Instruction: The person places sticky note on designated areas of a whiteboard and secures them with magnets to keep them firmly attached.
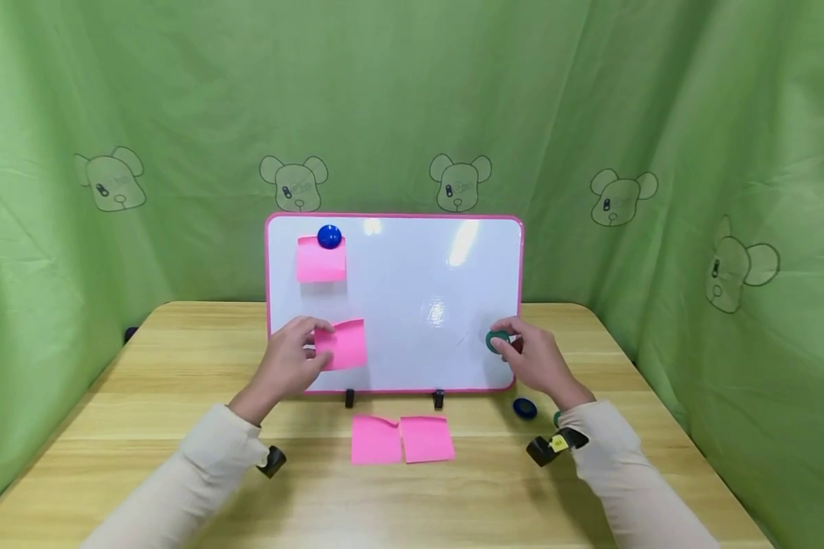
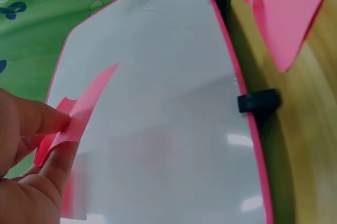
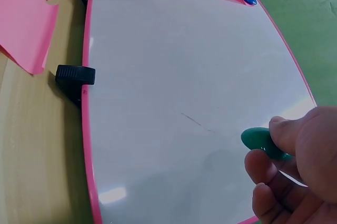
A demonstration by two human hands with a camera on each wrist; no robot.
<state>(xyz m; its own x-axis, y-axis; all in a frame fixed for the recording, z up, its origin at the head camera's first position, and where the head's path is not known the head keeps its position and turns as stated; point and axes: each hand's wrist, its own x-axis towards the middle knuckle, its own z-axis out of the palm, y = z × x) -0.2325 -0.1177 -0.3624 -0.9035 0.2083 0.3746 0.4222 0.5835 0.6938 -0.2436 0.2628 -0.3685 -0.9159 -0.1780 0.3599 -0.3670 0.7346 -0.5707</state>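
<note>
The left hand (image 1: pixel 290 362) pinches a square pink paper note (image 1: pixel 346 345); the right hand (image 1: pixel 539 360) pinches a glossy round green magnet (image 3: pixel 257 138), seemingly just off the pink-rimmed whiteboard (image 1: pixel 408 271).

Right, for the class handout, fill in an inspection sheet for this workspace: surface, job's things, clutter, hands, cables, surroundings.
Surface: wood-grain table; pink-rimmed whiteboard upright on it in black feet.
Job's things: posted pink note under a blue magnet, board's upper left; two loose pink notes side by side in front; dark blue disc on the table near the right wrist.
Clutter: small dark object by the table's left edge, unidentifiable.
Hands: left hand pinches a pink note; right hand pinches a green magnet.
Cables: nothing seen.
Surroundings: green curtain with bear-head prints.
</note>
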